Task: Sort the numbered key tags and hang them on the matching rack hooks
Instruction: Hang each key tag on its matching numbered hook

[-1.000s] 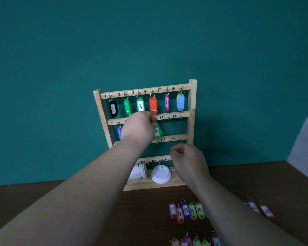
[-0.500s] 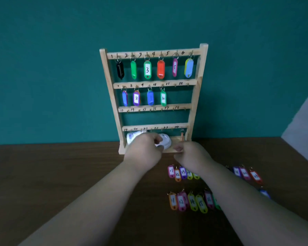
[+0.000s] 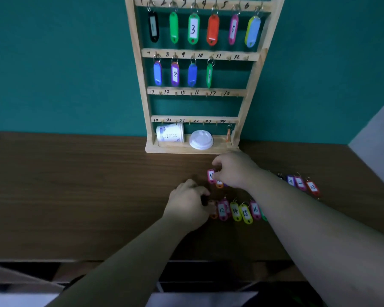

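The wooden rack stands against the teal wall, with tags hanging on hooks 1 to 10. Two rows of loose numbered tags lie on the brown table in front of it. My right hand pinches the pink tag at the left end of the far row and covers the tags behind it. My left hand curls its fingers onto the orange tag at the left end of the near row. Beside that tag lie pink 12, yellow 14 and 15 and pink 16.
A white paper cup lies on its side on the rack's base tray, next to a white lid. Tags 21, 22 and 23 lie to the right on the table. The table's front edge runs just below my forearms.
Both hands have come down from the rack to the tags on the table. The view has tilted down and moved closer. Ten tags now hang on the rack.
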